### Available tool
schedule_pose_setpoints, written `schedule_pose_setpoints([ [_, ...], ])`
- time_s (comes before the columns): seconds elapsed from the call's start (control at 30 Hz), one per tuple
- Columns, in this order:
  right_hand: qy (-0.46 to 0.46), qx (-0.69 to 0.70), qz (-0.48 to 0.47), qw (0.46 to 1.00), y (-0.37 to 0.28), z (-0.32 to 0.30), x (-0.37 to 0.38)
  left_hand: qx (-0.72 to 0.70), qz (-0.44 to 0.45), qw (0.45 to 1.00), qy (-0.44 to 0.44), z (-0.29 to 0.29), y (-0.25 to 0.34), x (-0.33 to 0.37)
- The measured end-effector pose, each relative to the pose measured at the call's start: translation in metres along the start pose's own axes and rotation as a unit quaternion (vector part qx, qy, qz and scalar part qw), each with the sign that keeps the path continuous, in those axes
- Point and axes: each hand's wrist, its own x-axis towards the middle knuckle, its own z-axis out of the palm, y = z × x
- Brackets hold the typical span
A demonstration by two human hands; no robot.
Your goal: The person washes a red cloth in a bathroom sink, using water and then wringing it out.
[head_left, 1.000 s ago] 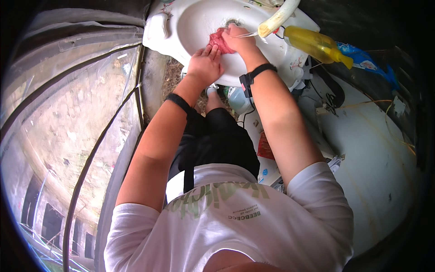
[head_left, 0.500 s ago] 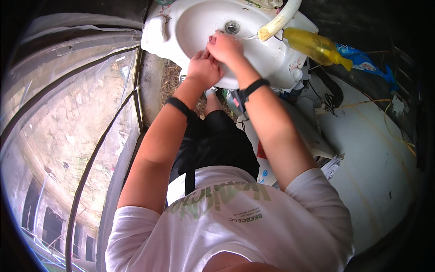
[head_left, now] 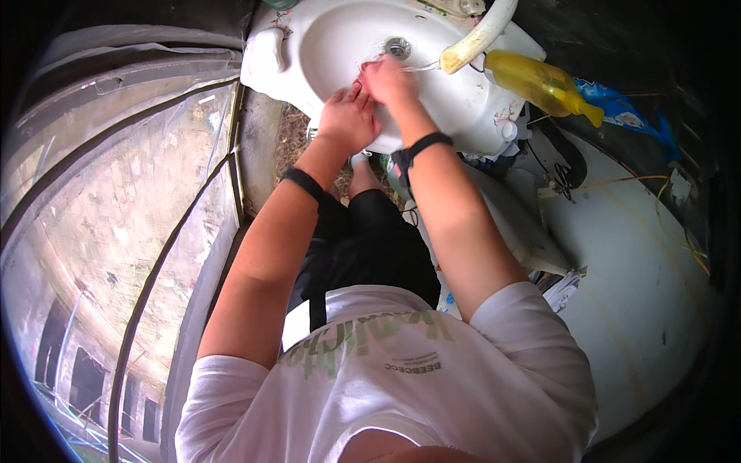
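Observation:
Both my hands are over the near part of a white washbasin (head_left: 332, 54), below its metal drain (head_left: 397, 49). My left hand (head_left: 350, 119) is nearest the basin's front rim, its fingers stretched out toward the right hand. Against those fingertips lies my right hand (head_left: 390, 80), bent at the wrist and smeared by motion, so its fingers are hard to read. A thin stream of water (head_left: 421, 68) runs from beneath a whitish pipe (head_left: 480, 35) toward the right hand. I see no object in either hand.
Right of the basin lies a yellow plastic bottle (head_left: 536, 81), with a blue plastic packet (head_left: 621, 112) beyond it. A white moulded piece (head_left: 268, 50) sits on the left rim. Dark bars and clear sheeting (head_left: 116, 231) line the left side; a pale panel (head_left: 617, 285) stands right.
My right hand has shifted slightly, its fingers drawing a little away from the left hand's. The right forearm has turned and moved left. My left hand has stayed nearly in place, its fingers straighter.

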Motion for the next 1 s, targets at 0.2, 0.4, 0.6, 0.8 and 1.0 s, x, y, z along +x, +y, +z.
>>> schedule_pose_setpoints([
  [0.2, -0.038, -0.051, -0.084, 0.994, 0.000, -0.022, 0.003, 0.004, -0.008, 1.000, -0.013, 0.007, -0.004, 0.004],
  [0.4, -0.052, 0.029, -0.035, 0.998, 0.021, -0.023, -0.007, -0.008, -0.008, 0.997, -0.073, 0.000, 0.000, 0.004],
  [0.6, -0.076, -0.001, -0.084, 0.994, 0.033, -0.075, -0.028, -0.126, -0.125, 0.963, -0.203, -0.027, -0.002, 0.039],
  [0.8, -0.049, 0.025, -0.320, 0.946, 0.063, -0.071, -0.057, -0.160, -0.065, 0.985, 0.032, -0.028, -0.004, 0.042],
  [1.0, -0.080, 0.075, -0.284, 0.952, 0.093, -0.077, -0.058, -0.148, 0.022, 0.988, -0.044, -0.015, -0.015, 0.054],
])
